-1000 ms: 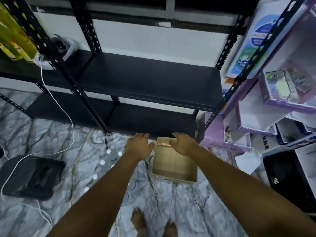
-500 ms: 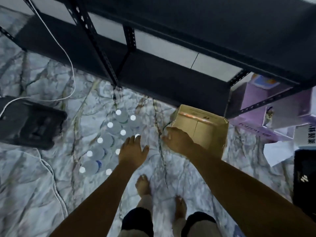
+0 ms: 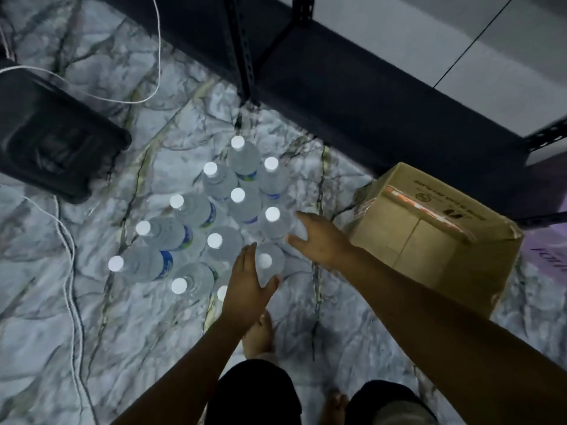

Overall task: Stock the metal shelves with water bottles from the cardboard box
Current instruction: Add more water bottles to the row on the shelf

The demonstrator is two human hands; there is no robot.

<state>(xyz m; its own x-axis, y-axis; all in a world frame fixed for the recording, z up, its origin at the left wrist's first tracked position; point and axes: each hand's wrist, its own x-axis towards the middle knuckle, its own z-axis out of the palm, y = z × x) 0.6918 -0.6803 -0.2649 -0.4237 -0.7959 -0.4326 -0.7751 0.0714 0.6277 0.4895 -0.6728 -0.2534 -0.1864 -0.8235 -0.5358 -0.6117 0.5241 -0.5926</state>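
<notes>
Standing upright on the marbled floor (image 3: pixel 92 332): a cluster of water bottles (image 3: pixel 224 240) with white caps, in rough diagonal rows, in front of the shelf's front post (image 3: pixel 242 56). Lying on its side to the right of the cluster, against the bottom shelf (image 3: pixel 352 96): cardboard box (image 3: pixel 429 237), taped face turned up. No bottles showing on the visible part of that shelf.

Reaching down over the near edge of the cluster: left hand (image 3: pixel 247 289), fingers straight and together, thumb spread, gripping nothing; partly covering one cap at its left and framing another bottle (image 3: pixel 265 262) between thumb and fingers. Contact with that bottle not determinable.

Hovering between cluster and box: right hand (image 3: pixel 319 237), fingers extended and slightly apart, holding nothing, fingertips just beside the nearest capped bottle.

Sitting at left: black bin (image 3: pixel 52 133), with white cable (image 3: pixel 73 286) trailing across the floor around it. Bare feet showing at bottom.
</notes>
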